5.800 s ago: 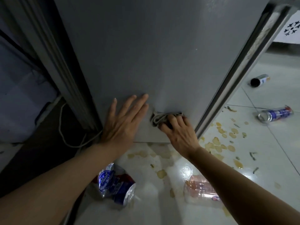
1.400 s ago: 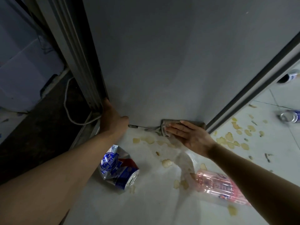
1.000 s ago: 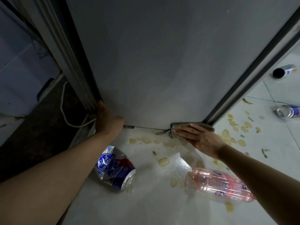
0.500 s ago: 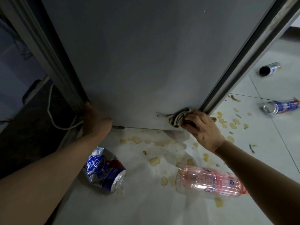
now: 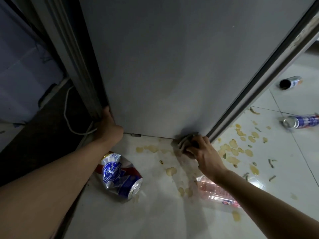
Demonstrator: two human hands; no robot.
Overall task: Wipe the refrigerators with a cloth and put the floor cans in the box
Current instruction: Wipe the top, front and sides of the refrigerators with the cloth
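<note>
While the right hand [image 5: 205, 152] is gripping the bunched grey cloth [image 5: 185, 140] against the fridge panel's [image 5: 164, 66] bottom right corner, the left hand [image 5: 108, 125] is hooking around the panel's bottom left edge, fingers hidden, so can't tell how they're curled. White tiled floor [image 5: 172, 218] is showing yellowish spill blotches [image 5: 233, 147] right of the cloth and below the panel. Crushed blue can [image 5: 120, 178] is lying near left; pink plastic bottle [image 5: 215, 192] is lying under the right forearm. Two more cans are lying far right: dark-mouthed one [image 5: 290, 82], blue one [image 5: 300, 120]. White cord [image 5: 69, 114] is trailing over dark floor at left.
</note>
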